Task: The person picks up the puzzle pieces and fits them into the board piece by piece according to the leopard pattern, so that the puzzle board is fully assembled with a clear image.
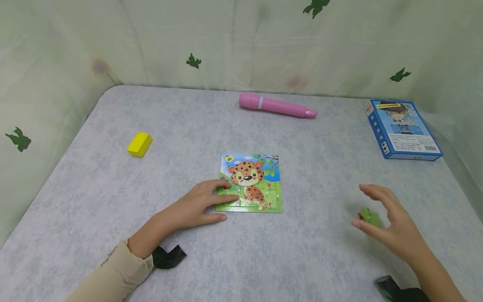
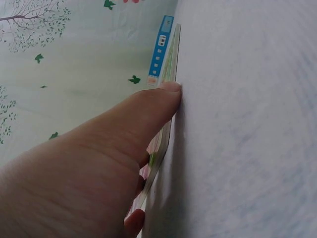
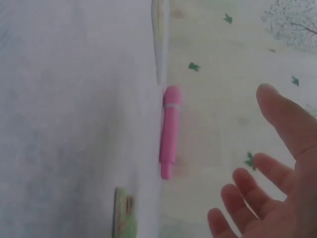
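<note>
A square jigsaw puzzle (image 1: pixel 260 191) with a spotted cub picture lies flat on the grey table. My left hand (image 1: pixel 198 205) rests on its left side, fingers extended over the lower-left part and thumb at the near edge. Part of the picture is hidden under those fingers. To the right, a small green puzzle piece (image 1: pixel 370 218) lies on the table, also seen as a patterned piece (image 3: pixel 128 220) in the right wrist view. My right hand (image 1: pixel 396 226) is beside and above it, thumb and fingers spread apart, holding nothing.
A yellow block (image 1: pixel 139 144) sits at the left. Along the back edge lies a pink pen-shaped object (image 1: pixel 281 106). A blue box (image 1: pixel 405 130) is at the back right. Behind the table hangs a pale curtain (image 1: pixel 226 42) with green bird shapes.
</note>
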`<state>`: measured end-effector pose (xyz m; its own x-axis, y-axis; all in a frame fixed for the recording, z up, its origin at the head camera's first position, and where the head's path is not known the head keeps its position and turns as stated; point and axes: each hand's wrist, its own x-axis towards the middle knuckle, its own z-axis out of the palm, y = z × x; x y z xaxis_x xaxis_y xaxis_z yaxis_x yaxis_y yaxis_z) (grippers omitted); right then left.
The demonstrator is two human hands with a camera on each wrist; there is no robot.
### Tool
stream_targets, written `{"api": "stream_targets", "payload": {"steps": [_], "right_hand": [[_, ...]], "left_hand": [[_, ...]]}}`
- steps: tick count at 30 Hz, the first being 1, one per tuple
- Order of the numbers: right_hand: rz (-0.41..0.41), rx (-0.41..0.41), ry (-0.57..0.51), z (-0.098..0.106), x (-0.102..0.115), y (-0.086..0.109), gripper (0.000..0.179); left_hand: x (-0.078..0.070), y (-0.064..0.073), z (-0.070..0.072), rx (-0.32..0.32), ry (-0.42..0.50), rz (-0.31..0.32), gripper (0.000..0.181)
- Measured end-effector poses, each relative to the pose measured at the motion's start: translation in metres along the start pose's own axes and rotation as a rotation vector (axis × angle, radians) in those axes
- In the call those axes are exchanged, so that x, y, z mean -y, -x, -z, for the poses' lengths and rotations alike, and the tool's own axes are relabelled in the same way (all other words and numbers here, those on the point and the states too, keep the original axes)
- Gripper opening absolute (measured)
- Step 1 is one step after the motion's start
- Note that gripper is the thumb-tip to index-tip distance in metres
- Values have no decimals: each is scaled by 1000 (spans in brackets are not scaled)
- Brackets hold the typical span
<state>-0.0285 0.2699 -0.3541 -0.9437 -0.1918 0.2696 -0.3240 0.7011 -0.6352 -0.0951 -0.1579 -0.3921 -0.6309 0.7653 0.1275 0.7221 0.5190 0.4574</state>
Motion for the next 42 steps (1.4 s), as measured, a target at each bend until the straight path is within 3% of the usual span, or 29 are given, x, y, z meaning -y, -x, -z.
{"api": "stream_targets", "payload": {"steps": [4, 11, 17, 23, 30, 36, 42], "right_hand": [[-119, 35, 30, 2, -15, 11, 77], [-152, 107, 74, 5, -42, 23, 77], [-245, 260, 111, 12, -49, 28, 79], [-244, 322, 147, 15, -56, 28, 76], [-330, 401, 227, 14, -53, 24, 75], [-247, 294, 239, 11, -40, 17, 69], [-15, 158, 203, 3, -11, -1, 68]], "left_hand": [[0, 0, 0, -13, 2, -11, 48], [1, 0, -1, -13, 1, -14, 48], [2, 0, -2, -21, -2, -23, 48], [2, 0, -2, -13, -2, -17, 47], [1, 1, -1, -11, -1, -11, 47], [-1, 0, 0, -23, -9, -21, 47], [-5, -3, 0, -21, -59, -11, 46]]}}
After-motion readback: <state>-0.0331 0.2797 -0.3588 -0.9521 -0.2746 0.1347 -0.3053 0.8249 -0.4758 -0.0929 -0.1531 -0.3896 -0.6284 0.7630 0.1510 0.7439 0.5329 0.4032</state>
